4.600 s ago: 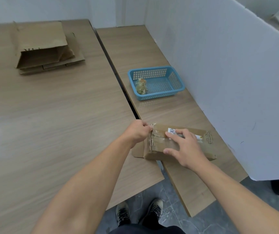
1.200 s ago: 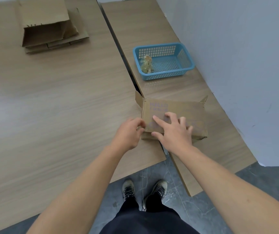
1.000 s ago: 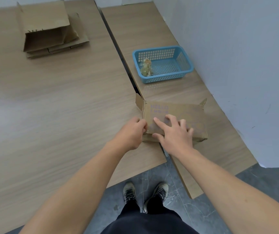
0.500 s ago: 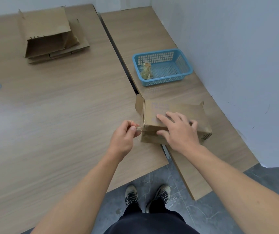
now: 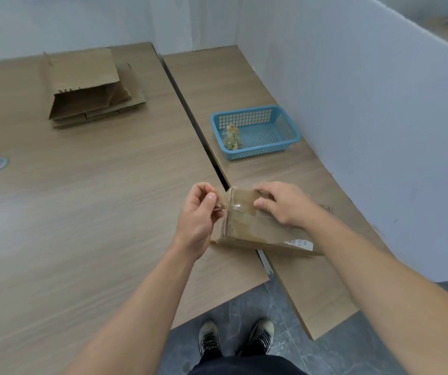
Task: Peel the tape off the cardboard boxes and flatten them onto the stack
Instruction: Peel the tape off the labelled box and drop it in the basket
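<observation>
Count: one cardboard box (image 5: 260, 228) in hand, one stack of flattened cardboard (image 5: 90, 87), one blue mesh basket (image 5: 287, 125) holding one wad of peeled tape (image 5: 231, 138), two worktops (image 5: 82, 217) set side by side with a narrow gap between. Layers in the stack cannot be counted surely. Left hand (image 5: 199, 212): grip pressed together, thumb and forefinger pinching the free end of a strip of clear tape (image 5: 240, 207) just off the box's left end; the rest of the strip lies on the box face. Right hand (image 5: 285, 204): grip curled over the box's upper edge, thumb flat on the near face. Box sits near the front edge, bridging the gap between the worktops, long axis running left to right and slanting toward the person at the right end; white label (image 5: 301, 242) at its lower right corner. Stack is far left, well apart from the box; the basket is beyond it, beside the white partition (image 5: 366, 117).
</observation>
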